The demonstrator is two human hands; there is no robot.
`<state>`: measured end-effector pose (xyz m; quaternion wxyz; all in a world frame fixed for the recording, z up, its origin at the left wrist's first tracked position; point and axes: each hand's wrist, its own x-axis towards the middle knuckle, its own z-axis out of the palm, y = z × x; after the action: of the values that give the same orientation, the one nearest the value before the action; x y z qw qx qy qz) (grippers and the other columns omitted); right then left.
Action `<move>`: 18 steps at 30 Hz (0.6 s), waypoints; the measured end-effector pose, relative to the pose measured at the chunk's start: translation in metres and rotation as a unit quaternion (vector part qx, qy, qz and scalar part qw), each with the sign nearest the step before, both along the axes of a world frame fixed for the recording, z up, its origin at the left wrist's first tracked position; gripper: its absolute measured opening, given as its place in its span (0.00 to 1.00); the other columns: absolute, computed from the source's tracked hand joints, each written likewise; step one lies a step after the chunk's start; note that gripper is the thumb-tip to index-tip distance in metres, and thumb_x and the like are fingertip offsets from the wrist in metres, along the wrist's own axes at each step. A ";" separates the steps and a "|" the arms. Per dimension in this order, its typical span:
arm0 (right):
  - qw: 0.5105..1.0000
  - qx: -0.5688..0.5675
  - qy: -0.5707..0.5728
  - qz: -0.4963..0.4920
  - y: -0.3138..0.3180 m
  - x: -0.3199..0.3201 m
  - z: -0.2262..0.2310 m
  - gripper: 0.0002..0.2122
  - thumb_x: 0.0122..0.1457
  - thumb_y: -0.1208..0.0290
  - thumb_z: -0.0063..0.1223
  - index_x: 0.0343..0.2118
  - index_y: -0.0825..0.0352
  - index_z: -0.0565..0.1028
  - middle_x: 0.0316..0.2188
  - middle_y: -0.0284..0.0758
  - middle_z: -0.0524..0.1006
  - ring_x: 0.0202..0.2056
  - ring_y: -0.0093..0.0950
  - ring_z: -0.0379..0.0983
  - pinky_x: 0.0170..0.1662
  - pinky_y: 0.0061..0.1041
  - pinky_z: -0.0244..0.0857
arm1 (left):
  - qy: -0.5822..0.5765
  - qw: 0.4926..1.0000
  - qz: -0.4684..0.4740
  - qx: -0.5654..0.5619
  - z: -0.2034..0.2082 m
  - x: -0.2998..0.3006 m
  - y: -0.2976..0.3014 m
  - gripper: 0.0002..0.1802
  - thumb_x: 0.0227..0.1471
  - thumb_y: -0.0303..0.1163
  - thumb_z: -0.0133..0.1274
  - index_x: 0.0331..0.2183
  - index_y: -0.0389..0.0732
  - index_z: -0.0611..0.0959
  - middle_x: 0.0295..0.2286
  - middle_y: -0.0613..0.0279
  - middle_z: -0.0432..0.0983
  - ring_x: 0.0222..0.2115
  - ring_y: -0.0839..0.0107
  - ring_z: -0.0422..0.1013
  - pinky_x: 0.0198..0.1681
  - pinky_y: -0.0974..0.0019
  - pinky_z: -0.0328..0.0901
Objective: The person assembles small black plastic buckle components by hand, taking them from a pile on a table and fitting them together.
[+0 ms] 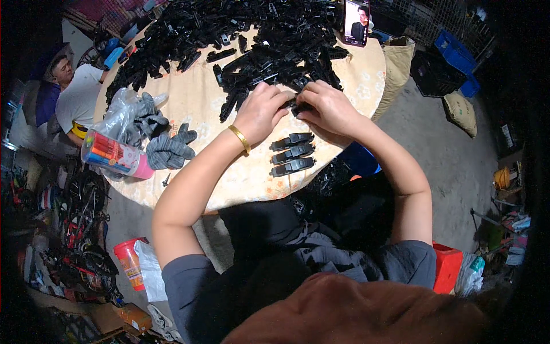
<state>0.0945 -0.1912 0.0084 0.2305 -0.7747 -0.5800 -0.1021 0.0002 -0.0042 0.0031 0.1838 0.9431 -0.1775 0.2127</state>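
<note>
Both hands meet over the round worktop [229, 103]. The left hand [260, 112] and right hand [329, 109] pinch one small black plastic part [299, 106] between closed fingers, its long axis running left-right, directly above three finished black pieces [293, 154].

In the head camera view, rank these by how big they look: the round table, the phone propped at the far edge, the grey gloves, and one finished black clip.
1. Round table, by far.
2. Grey gloves.
3. Phone, though farther from the camera, so unsure against the gloves.
4. Black clip.
</note>
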 end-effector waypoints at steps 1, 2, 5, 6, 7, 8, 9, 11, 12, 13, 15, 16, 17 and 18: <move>1.000 0.001 -0.001 0.001 -0.001 0.000 0.001 0.10 0.45 0.67 0.59 0.30 0.64 0.75 0.29 0.35 0.73 0.37 0.35 0.69 0.38 0.33 0.66 | -0.001 1.000 0.001 0.001 0.001 -0.002 -0.001 0.16 0.44 0.27 0.55 0.39 0.37 0.76 0.36 0.56 0.72 0.38 0.56 0.66 0.42 0.61 0.64; 1.000 -0.011 0.017 0.017 -0.002 0.001 0.001 0.10 0.46 0.67 0.58 0.30 0.65 0.75 0.29 0.36 0.73 0.37 0.36 0.69 0.39 0.33 0.66 | 0.020 1.000 0.018 -0.013 0.002 -0.005 -0.002 0.15 0.45 0.29 0.55 0.38 0.37 0.76 0.34 0.54 0.72 0.35 0.55 0.68 0.39 0.60 0.65; 0.995 -0.025 0.074 0.056 -0.006 -0.001 0.006 0.09 0.50 0.67 0.55 0.30 0.66 0.74 0.28 0.39 0.74 0.35 0.39 0.70 0.38 0.34 0.65 | 0.060 0.995 0.074 -0.043 0.006 -0.017 -0.013 0.15 0.46 0.31 0.54 0.38 0.37 0.75 0.29 0.50 0.73 0.30 0.54 0.71 0.34 0.58 0.66; 0.990 -0.026 0.115 0.078 -0.008 -0.002 0.008 0.09 0.52 0.66 0.52 0.31 0.66 0.74 0.28 0.42 0.75 0.34 0.40 0.71 0.37 0.36 0.65 | 0.080 0.989 0.112 -0.060 0.010 -0.022 -0.019 0.15 0.47 0.32 0.53 0.39 0.37 0.74 0.27 0.48 0.73 0.27 0.53 0.72 0.32 0.57 0.66; 0.990 -0.027 0.116 0.076 -0.009 -0.001 0.007 0.09 0.52 0.66 0.52 0.31 0.66 0.74 0.28 0.42 0.75 0.34 0.40 0.71 0.37 0.36 0.65 | 0.081 0.989 0.111 -0.061 0.015 -0.027 -0.023 0.15 0.47 0.32 0.53 0.39 0.37 0.74 0.27 0.48 0.73 0.27 0.53 0.72 0.32 0.57 0.66; 0.991 -0.033 0.125 0.044 -0.010 0.000 0.005 0.09 0.54 0.65 0.50 0.31 0.66 0.74 0.26 0.43 0.75 0.32 0.42 0.71 0.36 0.37 0.65 | 0.142 0.977 0.118 -0.107 0.022 -0.032 -0.028 0.16 0.48 0.32 0.52 0.40 0.38 0.74 0.24 0.47 0.73 0.26 0.53 0.72 0.32 0.56 0.66; 0.990 -0.038 0.134 0.012 -0.010 0.001 0.003 0.10 0.56 0.64 0.48 0.31 0.66 0.74 0.24 0.44 0.75 0.30 0.44 0.72 0.34 0.39 0.65 | 0.202 0.959 0.126 -0.152 0.027 -0.035 -0.030 0.16 0.49 0.32 0.51 0.41 0.39 0.73 0.22 0.46 0.73 0.24 0.52 0.73 0.31 0.55 0.66; 0.988 -0.055 0.131 -0.059 -0.011 0.002 0.002 0.10 0.57 0.63 0.45 0.31 0.65 0.74 0.22 0.46 0.75 0.28 0.45 0.72 0.32 0.40 0.65 | 0.233 0.946 0.126 -0.184 0.026 -0.030 -0.026 0.17 0.48 0.28 0.50 0.43 0.41 0.73 0.31 0.46 0.74 0.33 0.54 0.72 0.38 0.58 0.67; 0.987 -0.068 0.118 -0.085 -0.011 0.002 0.002 0.11 0.57 0.62 0.46 0.31 0.65 0.74 0.22 0.45 0.75 0.28 0.44 0.72 0.32 0.40 0.65 | 0.131 0.982 0.073 -0.115 0.023 -0.027 -0.021 0.18 0.47 0.25 0.49 0.44 0.40 0.73 0.39 0.46 0.70 0.39 0.52 0.68 0.42 0.58 0.64; 0.985 -0.080 0.104 -0.111 -0.012 0.003 0.002 0.11 0.57 0.62 0.46 0.31 0.65 0.74 0.22 0.45 0.75 0.28 0.44 0.73 0.32 0.40 0.65 | 0.027 0.999 0.019 -0.042 0.018 -0.024 -0.014 0.19 0.46 0.22 0.48 0.45 0.40 0.73 0.47 0.46 0.67 0.46 0.51 0.64 0.47 0.58 0.62; 0.987 -0.063 0.096 -0.110 -0.015 0.004 0.004 0.13 0.56 0.60 0.47 0.31 0.66 0.74 0.24 0.44 0.75 0.29 0.43 0.73 0.32 0.39 0.66 | 0.039 0.999 -0.004 -0.031 0.005 -0.018 -0.006 0.21 0.45 0.20 0.48 0.45 0.43 0.75 0.51 0.52 0.62 0.50 0.53 0.59 0.51 0.58 0.59; 0.989 -0.047 0.089 -0.111 -0.016 0.004 0.006 0.14 0.55 0.58 0.49 0.32 0.66 0.74 0.25 0.43 0.75 0.30 0.42 0.73 0.33 0.39 0.66 | 0.022 0.999 -0.026 -0.008 0.001 -0.016 -0.004 0.19 0.45 0.22 0.49 0.43 0.42 0.76 0.47 0.52 0.65 0.48 0.53 0.60 0.50 0.58 0.59; 0.989 -0.047 0.089 -0.111 -0.018 0.003 0.009 0.14 0.55 0.58 0.49 0.32 0.66 0.74 0.25 0.43 0.75 0.30 0.42 0.73 0.33 0.39 0.66 | 0.005 0.999 -0.047 0.014 -0.001 -0.014 -0.002 0.17 0.44 0.23 0.51 0.41 0.41 0.77 0.44 0.53 0.68 0.46 0.53 0.62 0.49 0.58 0.60; 0.990 -0.062 0.101 -0.077 -0.021 0.000 0.016 0.12 0.53 0.61 0.52 0.33 0.66 0.74 0.27 0.42 0.75 0.31 0.41 0.73 0.33 0.36 0.66 | 0.006 0.999 -0.048 0.014 0.001 -0.014 -0.001 0.17 0.44 0.23 0.51 0.41 0.41 0.77 0.44 0.53 0.68 0.46 0.53 0.62 0.49 0.58 0.60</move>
<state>0.0945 -0.2125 0.0244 0.2309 -0.8362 -0.4974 -0.0046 -0.0137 -0.0049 0.0039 0.1814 0.9372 -0.2244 0.1958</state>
